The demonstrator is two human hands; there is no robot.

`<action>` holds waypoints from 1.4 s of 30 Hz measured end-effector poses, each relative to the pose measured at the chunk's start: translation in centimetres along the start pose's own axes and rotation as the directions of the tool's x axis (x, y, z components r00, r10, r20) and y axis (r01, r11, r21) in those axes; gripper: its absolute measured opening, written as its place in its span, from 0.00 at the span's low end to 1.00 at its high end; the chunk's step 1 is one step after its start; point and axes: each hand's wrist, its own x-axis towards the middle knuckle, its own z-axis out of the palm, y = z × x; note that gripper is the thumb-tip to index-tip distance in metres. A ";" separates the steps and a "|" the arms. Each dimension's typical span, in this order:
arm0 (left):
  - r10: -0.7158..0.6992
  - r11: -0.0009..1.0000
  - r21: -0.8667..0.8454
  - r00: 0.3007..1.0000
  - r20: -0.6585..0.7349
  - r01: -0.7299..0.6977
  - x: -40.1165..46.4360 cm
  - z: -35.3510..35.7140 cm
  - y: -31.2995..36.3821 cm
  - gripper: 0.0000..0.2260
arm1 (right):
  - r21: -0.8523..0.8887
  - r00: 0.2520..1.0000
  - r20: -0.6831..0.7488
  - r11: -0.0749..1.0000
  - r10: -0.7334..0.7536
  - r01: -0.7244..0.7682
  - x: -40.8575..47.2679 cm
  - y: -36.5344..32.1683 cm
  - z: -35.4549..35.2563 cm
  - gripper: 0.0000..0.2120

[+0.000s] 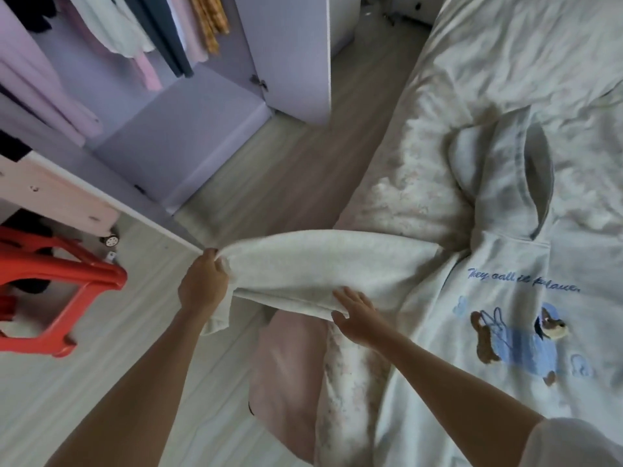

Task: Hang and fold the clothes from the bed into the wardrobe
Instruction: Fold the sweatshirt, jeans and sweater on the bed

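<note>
Hoodie looks soft, floppy, prob thickish; take it at cuff & shoulder. Your left hand grips the sleeve end; right hand lies flat on it, fingers straight.

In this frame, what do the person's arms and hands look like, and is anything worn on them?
Both forearms are bare, with no watch, bracelet or gloves visible. The left hand and right hand show no rings that I can make out. Only the edge of a short white sleeve shows at the right upper arm.

Hoodie on bed, sleeve gripped by left hand, right hand flat beneath.
</note>
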 end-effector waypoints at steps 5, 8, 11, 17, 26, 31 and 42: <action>-0.125 0.960 -0.226 0.974 0.188 0.167 1.4 -2.4 -0.8 0.13 | 0.031 0.994 -0.014 0.994 -0.104 0.105 0.5 -2.0 -1.1 0.27; -0.118 0.940 -0.282 0.957 0.266 0.194 1.1 -3.6 -0.2 0.12 | 0.136 0.986 -0.023 0.976 -0.166 0.168 -0.6 -4.6 -1.0 0.27; -0.115 0.988 -0.085 0.985 0.131 0.126 1.7 -4.9 -0.3 0.15 | 0.207 0.969 -0.043 0.946 -0.244 0.247 -2.3 -6.9 -0.5 0.26; -0.281 0.957 -0.094 0.959 -0.048 0.276 2.6 -6.4 -2.5 0.15 | 0.197 0.961 -0.139 0.944 -0.239 0.263 -3.7 -7.1 -1.6 0.29; -0.265 0.957 -0.101 0.961 0.077 0.272 1.1 -7.5 -1.4 0.17 | 0.205 0.986 0.044 0.967 -0.161 0.149 -2.1 -9.3 -2.2 0.26; -0.313 0.732 -0.437 0.828 0.466 0.522 -0.1 -8.0 -0.5 0.11 | 0.631 0.949 0.173 0.769 -0.262 0.097 -3.6 -13.1 -1.2 0.28; 0.022 0.532 -0.592 0.689 0.724 0.605 -3.5 -5.9 5.3 0.14 | 0.801 0.979 -0.077 0.573 -0.186 0.172 -6.4 -11.4 -5.5 0.02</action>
